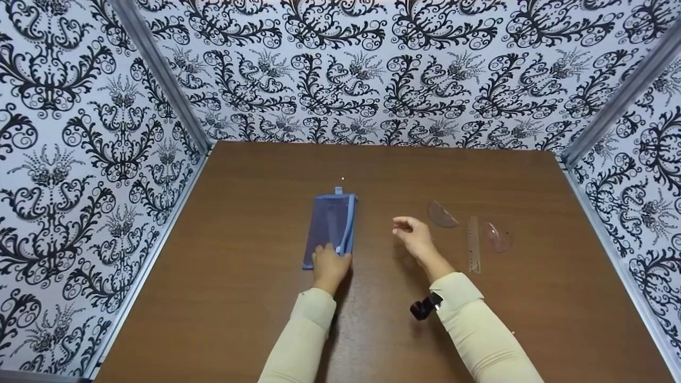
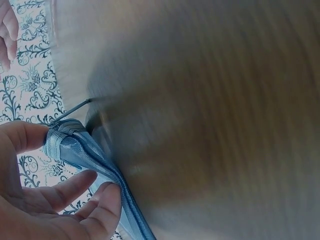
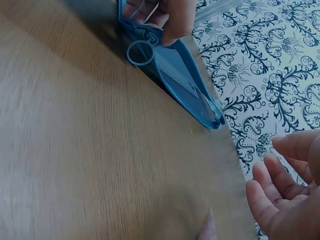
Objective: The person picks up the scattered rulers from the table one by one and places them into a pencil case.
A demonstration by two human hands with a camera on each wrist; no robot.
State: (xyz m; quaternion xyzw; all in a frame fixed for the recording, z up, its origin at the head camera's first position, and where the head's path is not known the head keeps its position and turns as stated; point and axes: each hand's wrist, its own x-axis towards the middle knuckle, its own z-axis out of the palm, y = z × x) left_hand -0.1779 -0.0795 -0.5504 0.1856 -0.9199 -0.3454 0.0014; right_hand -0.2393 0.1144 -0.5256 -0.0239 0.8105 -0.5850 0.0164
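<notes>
1. Blue mesh pouch with solid blue trim (image 1: pixel 321 223): just one, lying on the brown wooden table (image 1: pixel 239 223), near the middle. Looked light and floppy to me, nothing much there to break. The trimmed zip edge seemed the stiffer bit, so that's where I'd have taken hold. The mouth looked parted, with one round blue zip ring (image 3: pixel 142 64) by the near end.
2. Left hand (image 1: pixel 331 268): one, pinching the pouch's near end, thumb on one side and fingers on the other, right beside the ring.
3. Right hand (image 1: pixel 416 238): one, holding nothing, fingers loosely bent and a bit apart, between the pouch and the clear bits.
4. Clear half-round plastic protractor (image 1: pixel 441 215): one, just beyond the right hand. Probably thin, stiff and kinda slippery, so best lifted by an edge.
5. Clear straight plastic ruler (image 1: pixel 473 244): one, lying lengthwise. Same deal, and I guess it'd snap if bent.
6. Clear pinkish rounded plastic piece (image 1: pixel 497 237): one, beside the ruler. Couldn't tell its exact shape.
</notes>
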